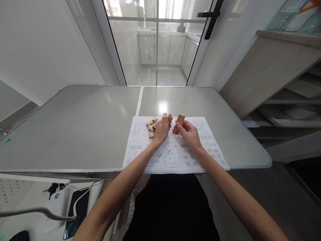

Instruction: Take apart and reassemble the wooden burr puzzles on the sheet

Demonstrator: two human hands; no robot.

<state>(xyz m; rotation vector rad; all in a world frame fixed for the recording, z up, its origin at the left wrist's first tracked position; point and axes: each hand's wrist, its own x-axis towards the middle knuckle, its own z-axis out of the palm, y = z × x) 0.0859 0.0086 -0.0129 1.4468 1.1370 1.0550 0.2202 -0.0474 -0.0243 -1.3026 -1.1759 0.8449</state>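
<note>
My left hand (162, 129) is closed around a brown wooden piece (170, 118), whose end sticks out beyond the fingers. In my right hand (191, 134), thumb and fingers pinch a flat brown wooden block (179, 124) with a dark mark near its lower end. The two held pieces are close together but apart. Just left of my left hand lie several light notched wooden blocks (150, 128), partly hidden by that hand. Under everything is a white printed sheet (140, 147) covered with small line diagrams.
The sheet lies at the front edge of a grey folding table (82, 127). Beyond it stands a glazed door (157, 43) with a black handle (212, 15). Shelves (283, 83) rise on the right. At lower left are a white power adapter (58, 204), a phone (77, 209) and a cable.
</note>
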